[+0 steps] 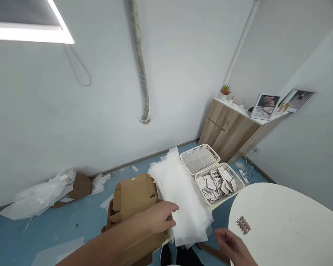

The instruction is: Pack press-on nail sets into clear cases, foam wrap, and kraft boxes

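Observation:
My left hand (164,217) reaches over the right edge of the stacked brown cardboard boxes (135,195), its fingers stretched toward a pile of white foam sheets (180,195). Nothing shows in its grasp, and I cannot tell whether the fingertips touch the top sheet. Lower right, my right hand (231,246) hovers by the rim of the round white table (288,214), fingers loosely bent and apart, with nothing visible in them. On that table lies a small clear pack (243,225) with rows of shiny brownish pieces.
Beyond the sheets stand a white basket (240,183) full of small printed packets and another basket (183,159) with clear plastic pieces. A wooden cabinet (227,127) fills the corner. Plastic wrap (41,195) and an open carton (81,184) lie along the wall.

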Demonstrator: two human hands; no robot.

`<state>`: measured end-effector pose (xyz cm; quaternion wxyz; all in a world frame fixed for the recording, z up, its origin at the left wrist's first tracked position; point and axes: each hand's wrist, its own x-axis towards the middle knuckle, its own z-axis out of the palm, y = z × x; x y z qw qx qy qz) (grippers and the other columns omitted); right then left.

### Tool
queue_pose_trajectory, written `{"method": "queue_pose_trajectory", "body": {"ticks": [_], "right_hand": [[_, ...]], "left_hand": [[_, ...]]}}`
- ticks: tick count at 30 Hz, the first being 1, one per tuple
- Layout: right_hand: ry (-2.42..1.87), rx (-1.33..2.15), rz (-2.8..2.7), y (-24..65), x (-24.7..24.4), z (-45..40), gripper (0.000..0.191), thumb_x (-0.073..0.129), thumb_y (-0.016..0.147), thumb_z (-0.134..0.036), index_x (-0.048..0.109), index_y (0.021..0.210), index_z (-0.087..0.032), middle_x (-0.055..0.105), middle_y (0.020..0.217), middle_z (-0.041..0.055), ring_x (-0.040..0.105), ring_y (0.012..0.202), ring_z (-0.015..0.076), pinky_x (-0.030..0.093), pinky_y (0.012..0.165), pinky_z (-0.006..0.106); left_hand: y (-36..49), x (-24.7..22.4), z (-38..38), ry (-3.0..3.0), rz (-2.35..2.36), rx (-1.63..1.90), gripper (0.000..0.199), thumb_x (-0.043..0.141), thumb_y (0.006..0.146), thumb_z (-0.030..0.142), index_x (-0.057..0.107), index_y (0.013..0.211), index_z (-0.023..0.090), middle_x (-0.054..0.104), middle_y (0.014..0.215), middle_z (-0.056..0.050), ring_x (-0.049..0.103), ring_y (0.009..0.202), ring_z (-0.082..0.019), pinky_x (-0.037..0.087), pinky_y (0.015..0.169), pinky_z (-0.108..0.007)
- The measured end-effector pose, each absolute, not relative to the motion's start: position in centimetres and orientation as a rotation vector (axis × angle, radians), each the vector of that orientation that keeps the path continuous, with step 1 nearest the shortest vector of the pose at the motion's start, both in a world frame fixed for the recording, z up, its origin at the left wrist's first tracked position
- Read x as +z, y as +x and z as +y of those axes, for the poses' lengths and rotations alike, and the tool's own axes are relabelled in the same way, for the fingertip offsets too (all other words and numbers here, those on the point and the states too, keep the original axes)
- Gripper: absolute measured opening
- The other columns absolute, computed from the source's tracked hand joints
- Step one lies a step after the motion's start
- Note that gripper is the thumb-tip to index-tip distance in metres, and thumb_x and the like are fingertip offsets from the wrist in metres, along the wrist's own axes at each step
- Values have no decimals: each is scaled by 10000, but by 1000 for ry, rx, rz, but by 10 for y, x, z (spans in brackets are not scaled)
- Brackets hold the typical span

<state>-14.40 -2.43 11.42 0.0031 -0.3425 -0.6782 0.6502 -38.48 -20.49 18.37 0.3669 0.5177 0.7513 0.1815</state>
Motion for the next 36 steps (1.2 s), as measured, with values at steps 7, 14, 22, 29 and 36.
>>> {"method": "queue_pose_trajectory", "body": {"ticks": [7,14,22,29,36], "right_hand": [[-972,1882,-2478,-250,105,87,358,517,733,-456,541,988,-206,558,952,51,510,654,131,442,579,274],[-788,1551,-2797,-339,58,165,275,485,770,-287,526,1035,-224,576,957,44,549,686,130,464,632,284],[-173,918,-3065,-423,10,196,434,518,734,-129,460,1159,-194,535,1120,88,517,1002,211,428,819,348],[295,467,-3198,-462,-14,206,540,553,703,-86,421,1217,-184,433,1300,110,382,1153,273,293,879,422],[362,379,-3231,-480,-25,204,555,581,675,-126,414,1204,-144,487,1213,136,405,1057,294,224,859,424]], "left_hand": [[-451,158,-116,1466,1957,393,406,460,792,319,480,1187,228,558,1153,-58,525,1036,-250,410,855,-361],[-522,89,-19,1553,2092,195,380,448,801,272,461,1174,200,544,1152,-77,517,1038,-230,414,831,-337],[-554,22,30,1425,2295,55,344,488,787,300,486,1112,188,549,1115,-95,500,1023,-253,400,795,-362],[-552,2,41,1455,2368,51,366,501,779,308,484,1126,194,504,1200,-84,417,1099,-257,359,839,-394],[-548,-3,39,1581,2336,28,357,478,788,287,494,1141,235,433,1287,-73,351,1155,-274,293,881,-441]]}}
